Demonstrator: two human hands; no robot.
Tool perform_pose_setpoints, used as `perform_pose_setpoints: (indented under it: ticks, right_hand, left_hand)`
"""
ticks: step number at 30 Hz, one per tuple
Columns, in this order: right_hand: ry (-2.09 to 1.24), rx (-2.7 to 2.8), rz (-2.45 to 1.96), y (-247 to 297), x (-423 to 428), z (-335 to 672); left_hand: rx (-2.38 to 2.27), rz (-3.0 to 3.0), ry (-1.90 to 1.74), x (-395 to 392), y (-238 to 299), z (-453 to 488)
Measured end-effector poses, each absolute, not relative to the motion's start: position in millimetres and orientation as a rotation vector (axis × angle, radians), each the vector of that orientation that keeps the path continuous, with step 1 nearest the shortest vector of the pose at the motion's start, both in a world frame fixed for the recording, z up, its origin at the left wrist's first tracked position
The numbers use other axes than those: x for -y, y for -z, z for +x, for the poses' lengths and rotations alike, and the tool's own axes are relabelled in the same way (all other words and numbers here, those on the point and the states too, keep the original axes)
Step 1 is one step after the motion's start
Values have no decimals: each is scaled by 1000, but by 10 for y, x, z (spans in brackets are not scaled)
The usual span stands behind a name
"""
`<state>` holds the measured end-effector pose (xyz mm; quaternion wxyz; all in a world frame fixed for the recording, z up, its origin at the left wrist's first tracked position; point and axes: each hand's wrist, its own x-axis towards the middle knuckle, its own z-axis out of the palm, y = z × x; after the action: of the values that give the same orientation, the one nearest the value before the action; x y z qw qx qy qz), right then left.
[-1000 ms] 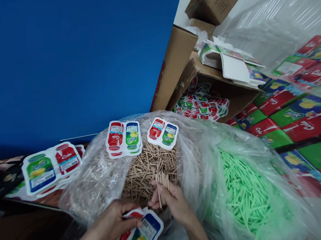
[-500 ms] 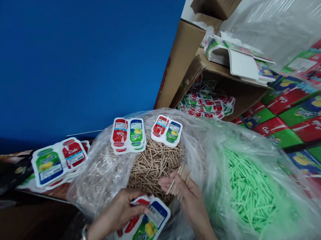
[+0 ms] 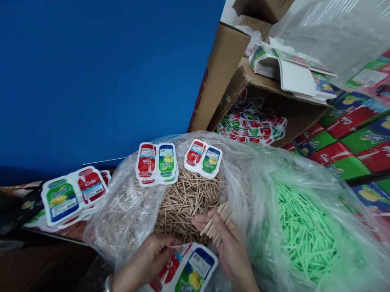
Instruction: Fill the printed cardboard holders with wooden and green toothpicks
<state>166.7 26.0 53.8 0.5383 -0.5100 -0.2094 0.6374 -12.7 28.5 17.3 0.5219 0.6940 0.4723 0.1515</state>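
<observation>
My left hand (image 3: 153, 258), with a bangle at the wrist, pinches the edge of a Cola and Sprite printed packet (image 3: 190, 273) at the bottom centre. A bunch of small brown sticks (image 3: 217, 222) is held in my right hand (image 3: 230, 240), its fingers curled round them. Both hands are over the front of a clear plastic bag (image 3: 118, 212) filled with loose brown sticks (image 3: 192, 194). On the bag's far side lie a small stack of Cola and Sprite packets (image 3: 157, 163) and another packet (image 3: 203, 159).
More packets (image 3: 74, 196) lie at the left beside a dark object (image 3: 19, 210). To the right is a bag of green sticks (image 3: 305, 232). Behind it, an open carton (image 3: 293, 108) holds many packets. Printed boxes (image 3: 374, 135) are stacked at right. A blue panel (image 3: 97, 69) stands at left.
The packet in my left hand has shifted right and turned flatter toward the camera, closer to my right hand. My right hand still holds the sticks in nearly the same place.
</observation>
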Motion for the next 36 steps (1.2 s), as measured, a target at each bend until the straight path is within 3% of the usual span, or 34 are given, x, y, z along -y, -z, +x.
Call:
perform_pose_setpoints:
  ticks: [7, 28, 36]
  right_hand:
    - [-1551, 569, -1245, -474, -228, 1678]
    - [-1692, 690, -1277, -364, -315, 1457]
    - [-1434, 1363, -1352, -446, -164, 1632]
  left_hand:
    - [-1290, 1429, -439, -282, -44, -100]
    - [-1140, 1562, -409, -255, -124, 23]
    - [-1024, 1284, -772, -235, 76, -88]
